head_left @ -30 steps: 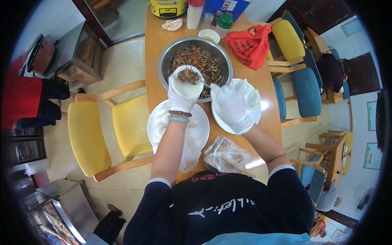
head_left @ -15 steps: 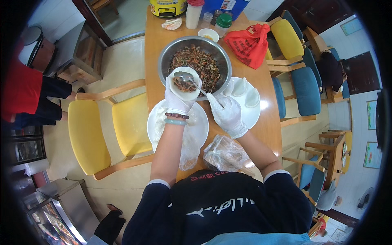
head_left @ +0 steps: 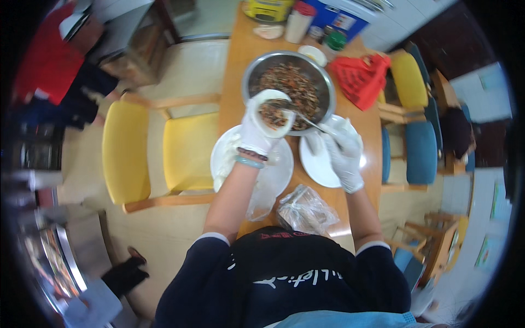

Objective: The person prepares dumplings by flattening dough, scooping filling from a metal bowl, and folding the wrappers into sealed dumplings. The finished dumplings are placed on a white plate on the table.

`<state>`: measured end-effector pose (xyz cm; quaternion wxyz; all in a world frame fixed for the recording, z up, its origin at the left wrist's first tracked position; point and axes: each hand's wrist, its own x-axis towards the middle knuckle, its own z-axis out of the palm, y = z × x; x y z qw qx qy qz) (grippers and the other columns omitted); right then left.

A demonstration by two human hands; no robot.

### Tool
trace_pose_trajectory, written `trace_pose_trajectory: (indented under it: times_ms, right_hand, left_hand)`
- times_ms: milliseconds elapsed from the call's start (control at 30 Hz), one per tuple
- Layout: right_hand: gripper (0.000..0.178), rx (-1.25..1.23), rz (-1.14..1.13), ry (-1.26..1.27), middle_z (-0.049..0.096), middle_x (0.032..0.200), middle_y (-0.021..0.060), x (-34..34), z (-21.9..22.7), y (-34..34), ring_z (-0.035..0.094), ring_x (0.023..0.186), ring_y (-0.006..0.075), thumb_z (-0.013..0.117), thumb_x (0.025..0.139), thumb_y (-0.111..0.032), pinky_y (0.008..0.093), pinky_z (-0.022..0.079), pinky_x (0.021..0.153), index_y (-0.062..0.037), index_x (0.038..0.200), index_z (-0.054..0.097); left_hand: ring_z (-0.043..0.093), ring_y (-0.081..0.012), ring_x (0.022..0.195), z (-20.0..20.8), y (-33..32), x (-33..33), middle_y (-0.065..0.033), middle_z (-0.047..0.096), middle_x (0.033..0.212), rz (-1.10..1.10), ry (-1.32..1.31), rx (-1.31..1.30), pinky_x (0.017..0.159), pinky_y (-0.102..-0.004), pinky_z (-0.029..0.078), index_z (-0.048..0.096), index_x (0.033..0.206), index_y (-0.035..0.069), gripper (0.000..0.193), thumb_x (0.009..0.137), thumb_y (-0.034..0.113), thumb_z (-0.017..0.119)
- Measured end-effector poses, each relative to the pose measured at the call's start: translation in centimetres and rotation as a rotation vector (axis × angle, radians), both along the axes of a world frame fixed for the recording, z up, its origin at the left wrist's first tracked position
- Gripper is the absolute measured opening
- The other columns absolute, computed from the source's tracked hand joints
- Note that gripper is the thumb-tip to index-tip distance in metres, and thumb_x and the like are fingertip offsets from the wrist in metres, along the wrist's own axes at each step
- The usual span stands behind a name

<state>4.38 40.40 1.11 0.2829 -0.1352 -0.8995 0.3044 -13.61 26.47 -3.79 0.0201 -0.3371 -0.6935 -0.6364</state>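
The left hand (head_left: 255, 133) is curled around a round white wrapper (head_left: 276, 132) with brown filling (head_left: 271, 116) in it. The right hand (head_left: 343, 146) pinches a spoon (head_left: 310, 122), and the spoon's other end is over the wrapper. The wrapper is above the near left edge of the big silver bowl (head_left: 326, 98). One white plate (head_left: 284, 158) is under the left arm.

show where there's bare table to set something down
The table has bare wood between its left edge and the metal bowl, and a narrow strip between the right plate and its right edge. It's crowded past the bowl, with a green-lidded jar and red-lidded container.
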Motion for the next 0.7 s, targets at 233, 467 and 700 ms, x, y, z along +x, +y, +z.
trace_pose_trajectory:
  times_ms: [233, 467, 700]
  right_hand:
    - [0.027, -0.104, 0.195, -0.203, 0.071, 0.115, 0.0153, -0.7, 1.3, 0.1, 0.065, 0.108, 0.0291, 0.059, 0.092, 0.0, 0.0399, 0.047, 0.097, 0.0006, 0.116, 0.072]
    - [0.027, -0.194, 0.249, -0.156, 0.068, 0.099, 0.012, -1.4, 1.6, -3.2, 0.063, 0.09, 0.0222, 0.058, 0.099, -0.005, 0.0361, 0.049, 0.081, 0.0016, 0.122, 0.069]
    - [0.034, -0.585, 0.262, -0.078, 0.07, 0.116, 0.013, -2.6, 2.7, -5.1, 0.065, 0.102, 0.0178, 0.054, 0.102, -0.013, 0.0318, 0.051, 0.089, 0.0076, 0.126, 0.064]
  left_hand:
    - [0.064, -0.0194, 0.104, -0.9, -2.9, 0.2, -0.0059, 0.066, 0.11, -0.091, -0.225, 0.343, 0.09, -0.0372, 0.054, 0.059, 0.118, 0.011, 0.059, 0.066, 0.014, 0.087]
    - [0.064, -0.0238, 0.103, -1.7, -5.5, 0.7, -0.0057, 0.066, 0.113, -0.523, -1.467, 1.214, 0.085, -0.0485, 0.053, 0.062, 0.118, 0.016, 0.046, 0.104, 0.055, 0.042]
    - [0.065, -0.024, 0.105, -0.6, -8.6, 2.3, -0.0098, 0.065, 0.116, 0.142, -0.495, 0.368, 0.093, -0.0367, 0.054, 0.06, 0.121, 0.009, 0.06, 0.069, 0.023, 0.087]
